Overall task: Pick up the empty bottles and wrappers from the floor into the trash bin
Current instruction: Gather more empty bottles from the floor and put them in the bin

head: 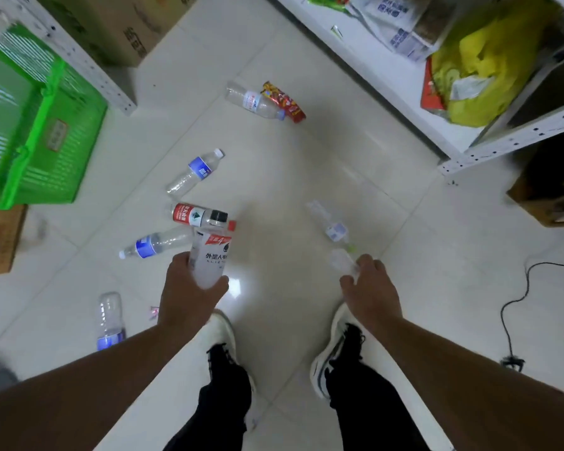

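Both arms reach forward and down over the tiled floor [306, 164]. The left hand [189, 294] grasps a white bottle [209, 255] by its base, red cap pointing away. The right hand [368, 288] pinches a small clear bottle [342, 263]. More bottles lie on the floor beyond.

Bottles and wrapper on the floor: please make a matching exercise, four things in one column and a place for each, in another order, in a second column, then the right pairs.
Things
1. white bottle
2. red wrapper
3. red-label bottle
4. green basket

Places
A. on the floor, touching a clear bottle
B. at the far left, by a shelf post
C. held in the left hand
D. on the floor, just beyond the left hand

Pairs: 1-C, 2-A, 3-D, 4-B
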A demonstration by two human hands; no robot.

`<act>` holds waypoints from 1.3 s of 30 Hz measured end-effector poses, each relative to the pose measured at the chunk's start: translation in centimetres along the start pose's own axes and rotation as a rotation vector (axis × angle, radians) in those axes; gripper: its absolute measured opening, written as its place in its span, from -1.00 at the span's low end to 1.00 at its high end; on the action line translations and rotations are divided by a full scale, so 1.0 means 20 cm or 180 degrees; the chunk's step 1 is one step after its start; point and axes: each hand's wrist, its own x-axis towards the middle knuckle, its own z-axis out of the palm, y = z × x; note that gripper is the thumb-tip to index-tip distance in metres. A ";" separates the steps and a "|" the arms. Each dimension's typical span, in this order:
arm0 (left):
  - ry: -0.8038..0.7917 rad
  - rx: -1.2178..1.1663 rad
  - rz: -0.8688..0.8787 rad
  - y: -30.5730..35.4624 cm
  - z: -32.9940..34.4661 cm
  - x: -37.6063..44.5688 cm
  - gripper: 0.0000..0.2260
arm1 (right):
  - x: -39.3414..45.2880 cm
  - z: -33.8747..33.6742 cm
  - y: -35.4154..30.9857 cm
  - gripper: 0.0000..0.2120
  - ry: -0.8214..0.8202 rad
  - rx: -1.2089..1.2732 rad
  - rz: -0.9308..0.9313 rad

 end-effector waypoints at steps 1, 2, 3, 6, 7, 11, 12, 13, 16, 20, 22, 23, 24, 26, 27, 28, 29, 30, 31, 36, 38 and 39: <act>-0.0019 0.0004 -0.0009 0.00 0.04 0.07 -0.51 | 0.11 0.03 0.00 -0.78 -0.0034 -0.0014 -0.0028; -0.0036 -0.0052 -0.0009 -0.01 0.10 0.15 -0.51 | 0.22 0.07 0.00 -0.73 -0.0058 -0.0026 -0.0069; -0.0039 -0.0108 0.0012 -0.02 0.17 0.25 -0.50 | 0.35 0.11 0.00 -0.68 -0.0081 -0.0093 -0.0140; 0.0030 -0.0036 0.0133 -0.11 0.44 0.56 -0.45 | 0.78 0.28 0.02 -0.57 -0.0160 -0.0355 -0.0313; 0.0055 -0.0054 0.0156 -0.14 0.55 0.66 -0.44 | 0.93 0.34 0.06 -0.54 -0.0153 -0.0453 -0.0380; 0.0160 -0.0198 0.0236 -0.29 0.96 0.94 -0.42 | 1.36 0.64 0.17 -0.25 -0.0270 -0.0633 -0.0308; 0.0185 -0.0231 0.0263 -0.32 1.03 0.98 -0.41 | 1.40 0.70 0.19 -0.23 -0.0248 -0.0689 -0.0280; 0.0202 -0.0267 0.0278 -0.35 1.08 1.00 -0.40 | 1.42 0.75 0.21 -0.25 -0.0180 -0.0795 -0.0306; 0.0237 -0.0329 0.0284 -0.38 1.10 0.93 -0.38 | 1.36 0.78 0.23 -0.36 -0.0132 -0.0949 -0.0442; 0.0272 -0.0457 -0.0045 -0.28 0.85 0.64 -0.36 | 1.04 0.57 0.10 -0.41 -0.0228 -0.0694 -0.0493; 0.0309 -0.0495 -0.0174 -0.19 0.67 0.46 -0.39 | 0.85 0.41 -0.03 -0.39 -0.0505 -0.0739 -0.0607; 0.0359 -0.0514 -0.0211 -0.15 0.57 0.37 -0.40 | 0.75 0.33 -0.10 -0.38 -0.0641 -0.0790 -0.0657; 0.0416 -0.0548 -0.0253 -0.12 0.45 0.27 -0.42 | 0.66 0.24 -0.18 -0.37 -0.0760 -0.0805 -0.0725; 0.0547 -0.0593 -0.0411 -0.08 0.22 0.09 -0.45 | 0.47 0.09 -0.36 -0.35 -0.1000 -0.0699 -0.0815; 0.0636 -0.0614 -0.0484 -0.06 0.12 0.00 -0.47 | 0.38 0.02 -0.43 -0.34 -0.1095 -0.0679 -0.0817; 0.0718 -0.0620 -0.0538 -0.04 0.05 -0.10 -0.47 | 0.31 -0.06 -0.49 -0.34 -0.1160 -0.0703 -0.0800; 0.0793 -0.0623 -0.0597 -0.04 -0.04 -0.18 -0.47 | 0.24 -0.12 -0.55 -0.35 -0.1171 -0.0763 -0.0848; 0.0859 -0.0624 -0.0688 -0.04 -0.13 -0.27 -0.45 | 0.17 -0.17 -0.62 -0.37 -0.1146 -0.0833 -0.0911; 0.0929 -0.0621 -0.0781 -0.04 -0.21 -0.34 -0.44 | 0.11 -0.22 -0.68 -0.38 -0.1128 -0.0876 -0.0960; 0.1362 -0.0921 -0.0969 -0.05 -0.48 -0.64 -0.44 | -0.20 -0.31 -0.94 -0.30 -0.1269 -0.0803 -0.1171; 0.1518 -0.1158 -0.1006 -0.07 -0.56 -0.74 -0.47 | -0.32 -0.29 -1.02 -0.28 -0.1312 -0.0849 -0.1290; 0.1586 -0.1288 -0.1043 -0.09 -0.59 -0.78 -0.49 | -0.38 -0.27 -1.05 -0.27 -0.1349 -0.0871 -0.1356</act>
